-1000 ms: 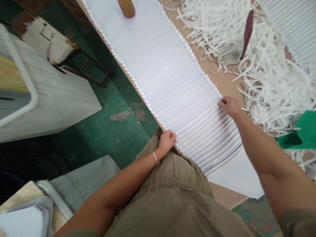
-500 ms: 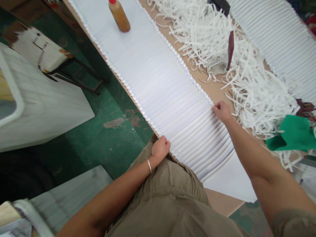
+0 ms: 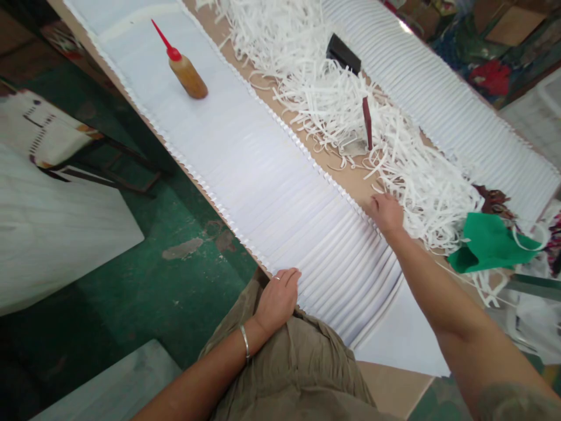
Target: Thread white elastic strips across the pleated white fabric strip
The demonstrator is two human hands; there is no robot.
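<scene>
A long row of overlapped white paper sheets [image 3: 263,169] runs up the table away from me. My left hand [image 3: 277,301] rests at the row's near left edge, fingers loosely extended and together, holding nothing I can see. My right hand [image 3: 386,213] sits at the row's right edge, beside the pile of white paper strips [image 3: 372,117]; its fingers are curled down on the sheet edges. The lowest sheets near my body fan out and bulge slightly.
A glue bottle with a red nozzle [image 3: 186,71] stands on the sheets farther up. A dark red brush [image 3: 367,123] sticks up in the strips, with a black block [image 3: 344,54] behind. Green cloth [image 3: 491,242] lies right. A second sheet row [image 3: 438,99] runs along the far side. Green floor [image 3: 175,263] lies left.
The view has tilted up the table, showing the whole glue bottle. My left hand has loosened from a closed grip to flatter fingers. My right hand stays at the right edge.
</scene>
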